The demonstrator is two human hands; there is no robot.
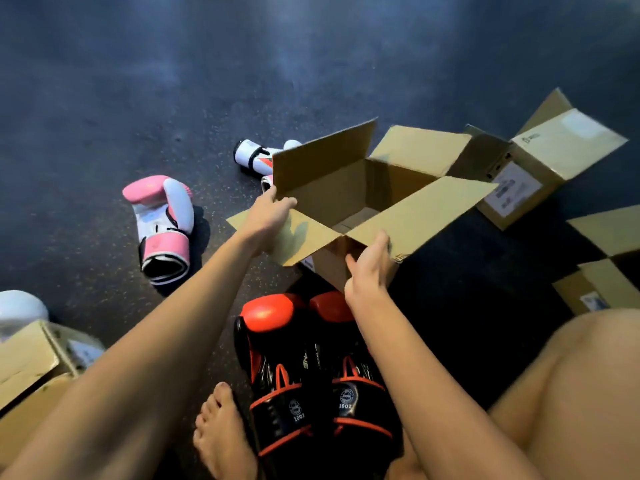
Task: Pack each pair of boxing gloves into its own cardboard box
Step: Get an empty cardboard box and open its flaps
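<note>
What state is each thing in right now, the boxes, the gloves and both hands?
open box: flaps up, inside looks empty
left hand: grips its left edge
right hand: grips its near corner
red-and-black gloves: on the floor, unpacked
pink-and-white glove: on the floor, unpacked
box at right: flaps open

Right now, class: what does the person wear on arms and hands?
Nothing visible. Both arms are bare, with no sleeves in view. The left hand and right hand carry no gloves, and no watch, bracelet or ring shows.
</note>
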